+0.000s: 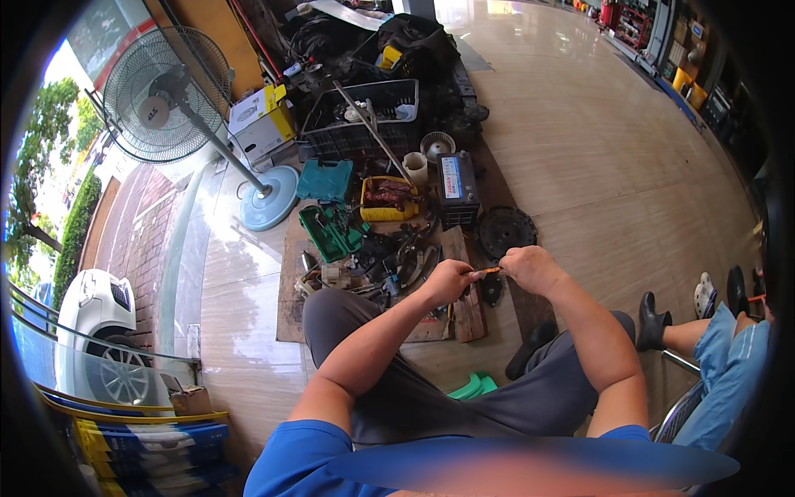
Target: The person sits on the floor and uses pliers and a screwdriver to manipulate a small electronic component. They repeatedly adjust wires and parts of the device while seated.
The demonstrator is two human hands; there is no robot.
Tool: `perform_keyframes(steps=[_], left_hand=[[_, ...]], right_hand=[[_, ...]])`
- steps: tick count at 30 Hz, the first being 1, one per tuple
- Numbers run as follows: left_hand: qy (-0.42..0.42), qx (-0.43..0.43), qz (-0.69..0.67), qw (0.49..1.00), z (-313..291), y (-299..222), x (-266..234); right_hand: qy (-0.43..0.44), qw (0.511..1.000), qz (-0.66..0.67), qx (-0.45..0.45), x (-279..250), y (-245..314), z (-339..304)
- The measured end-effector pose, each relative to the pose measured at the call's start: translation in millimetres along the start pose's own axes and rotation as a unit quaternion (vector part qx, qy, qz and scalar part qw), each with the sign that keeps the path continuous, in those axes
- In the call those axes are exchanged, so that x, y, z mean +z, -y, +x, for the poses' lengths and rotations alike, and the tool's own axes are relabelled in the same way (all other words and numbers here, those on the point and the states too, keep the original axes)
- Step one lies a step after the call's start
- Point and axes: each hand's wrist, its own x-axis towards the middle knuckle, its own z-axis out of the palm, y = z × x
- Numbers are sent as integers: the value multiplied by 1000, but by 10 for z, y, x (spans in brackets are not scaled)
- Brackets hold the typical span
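I sit with grey-trousered knees apart, both hands raised in front of me. My left hand (448, 282) and my right hand (530, 267) pinch the two ends of a thin orange stick-like object (488, 270) held level between them. What the object is I cannot tell at this size. Below the hands lie a wooden plank (465, 308) and a dark round metal disc (505, 231) on the floor. A heap of small dark mechanical parts (389, 261) lies just left of my left hand.
A car battery (456, 188), yellow tray (387, 199), open green tool case (331, 234), teal case (325, 179) and black wire basket (364, 116) lie ahead. A standing fan (166, 95) is at left. Another person's legs (712, 340) sit at right. A green stool (474, 386) shows between my legs.
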Motion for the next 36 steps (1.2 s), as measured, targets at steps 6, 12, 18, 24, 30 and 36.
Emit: perform_keyframes(steps=[6,12,18,24,30,36], left_hand=[[-26,35,40,998,-5,27,8],[-21,52,105,993,-63,-72,-41],[39,47,143,988,-61,-91,-173],[61,169,211,961,-6,168,-14],[35,172,184,967,-26,101,80],[10,186,186,965,-34,103,80]], right_hand=[[3,1000,17,5,3,6,1],[12,1000,12,-6,11,16,1],[35,999,-1,-19,-48,132,24],[59,997,-31,-33,132,158,26],[49,998,26,-32,181,167,56],[64,995,79,-3,178,206,72]])
